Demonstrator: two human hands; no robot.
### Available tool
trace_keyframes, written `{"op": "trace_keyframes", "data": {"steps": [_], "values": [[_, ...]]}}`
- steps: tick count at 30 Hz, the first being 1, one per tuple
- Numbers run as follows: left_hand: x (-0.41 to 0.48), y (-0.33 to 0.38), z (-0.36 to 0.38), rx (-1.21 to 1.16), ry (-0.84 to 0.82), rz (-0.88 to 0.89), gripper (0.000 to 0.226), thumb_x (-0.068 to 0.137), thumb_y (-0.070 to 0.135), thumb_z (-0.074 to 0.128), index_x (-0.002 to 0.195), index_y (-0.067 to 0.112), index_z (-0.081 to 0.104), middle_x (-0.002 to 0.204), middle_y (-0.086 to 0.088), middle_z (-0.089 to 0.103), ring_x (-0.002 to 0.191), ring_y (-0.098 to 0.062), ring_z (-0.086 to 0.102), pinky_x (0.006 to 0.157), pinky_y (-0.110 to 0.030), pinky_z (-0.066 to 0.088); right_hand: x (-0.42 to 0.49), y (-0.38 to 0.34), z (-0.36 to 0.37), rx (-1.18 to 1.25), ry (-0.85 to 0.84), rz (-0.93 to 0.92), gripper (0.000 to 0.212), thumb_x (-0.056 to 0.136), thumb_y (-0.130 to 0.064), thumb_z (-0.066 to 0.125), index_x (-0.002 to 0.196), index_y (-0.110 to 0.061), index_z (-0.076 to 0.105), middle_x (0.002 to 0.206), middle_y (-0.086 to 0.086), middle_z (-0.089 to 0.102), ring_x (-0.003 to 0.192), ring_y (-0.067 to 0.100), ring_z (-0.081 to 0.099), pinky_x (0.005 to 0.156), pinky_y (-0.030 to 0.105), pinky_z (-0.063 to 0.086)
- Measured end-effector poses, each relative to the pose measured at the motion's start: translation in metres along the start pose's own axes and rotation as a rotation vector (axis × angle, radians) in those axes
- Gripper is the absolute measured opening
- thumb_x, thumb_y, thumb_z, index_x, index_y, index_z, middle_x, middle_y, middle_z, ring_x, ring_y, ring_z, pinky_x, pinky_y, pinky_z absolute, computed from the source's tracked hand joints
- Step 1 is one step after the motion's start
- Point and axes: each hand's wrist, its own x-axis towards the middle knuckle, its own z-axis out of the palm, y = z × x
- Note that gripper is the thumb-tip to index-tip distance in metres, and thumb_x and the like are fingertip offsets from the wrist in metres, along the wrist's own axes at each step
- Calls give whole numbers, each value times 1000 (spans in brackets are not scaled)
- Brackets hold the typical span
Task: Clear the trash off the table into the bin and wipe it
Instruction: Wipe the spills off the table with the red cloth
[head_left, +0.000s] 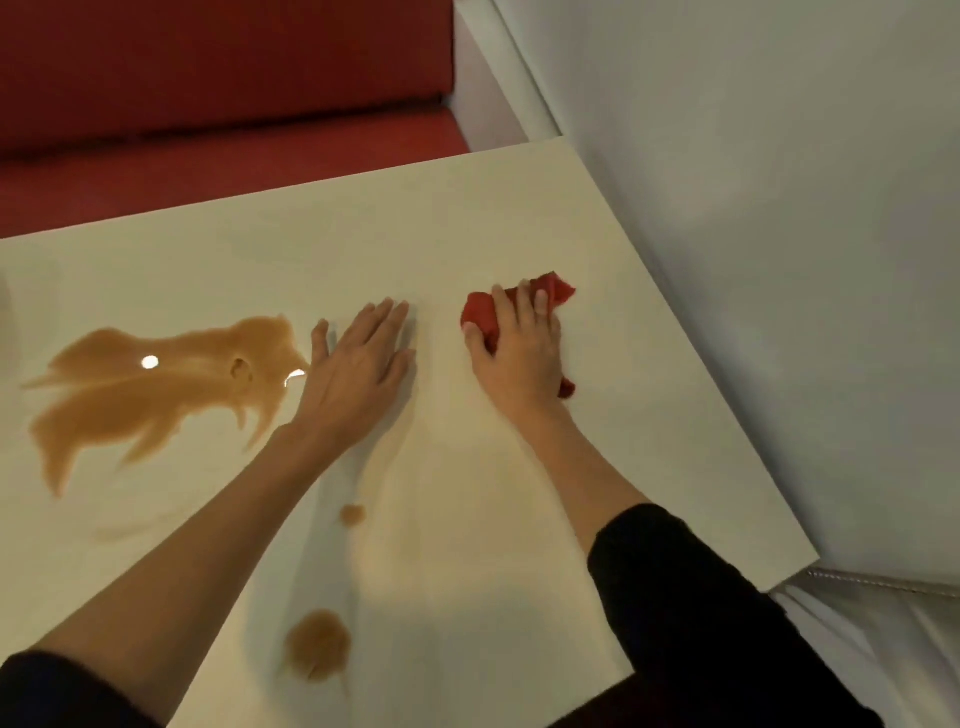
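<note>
A cream table (649, 395) fills the view. A large brown liquid spill (145, 395) spreads over its left part. Two smaller brown spots lie nearer to me, one small (352, 514) and one bigger (318, 644) by the front edge. My right hand (519, 353) presses down on a crumpled red cloth (550, 291) on the table's right side. My left hand (358, 369) lies flat on the table with fingers together, just right of the big spill, holding nothing. No bin or trash is in view.
A red upholstered bench (218, 104) runs along the far edge of the table. A pale wall (779, 208) stands close along the table's right edge. A light surface with a metal strip (883, 582) shows at the lower right.
</note>
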Motion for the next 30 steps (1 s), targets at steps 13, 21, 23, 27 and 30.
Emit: {"op": "trace_keyframes", "data": {"steps": [13,21,23,27,30], "values": [[-84,-5,7,-26,33,142,50,99,29,27,142,12,47,143,-4,50,133,-19,43,109,-54,30,-119,118,-50,27,-144,-307,59,92,-55,44,143,-24,45,154,-3,34,145,15,24,116,52,21],[-146,-34,-8,-65,11,224,45,99,24,34,141,13,47,143,-2,51,133,-16,44,110,-49,31,-100,12,-11,-6,71,301,68,92,-52,32,146,-11,38,153,18,33,144,35,23,116,50,21],[-166,-50,-14,-63,-1,260,44,100,24,35,140,12,49,141,-2,53,131,-16,44,108,-50,34,-123,-31,4,10,61,247,67,94,-52,30,147,-12,37,154,18,31,145,35,22,117,49,20],[-197,-85,-26,-43,-30,281,45,99,25,34,139,12,50,140,-2,54,132,-14,43,107,-52,37,-191,-108,31,59,-45,-26,62,99,-52,22,148,-16,36,155,15,29,147,31,19,119,47,19],[-207,-100,-33,-55,-43,292,45,100,27,33,141,13,49,142,-1,52,133,-13,42,110,-48,33,-217,-120,32,125,-127,-187,58,100,-50,19,150,-23,32,158,6,25,148,22,15,120,45,15]]}}
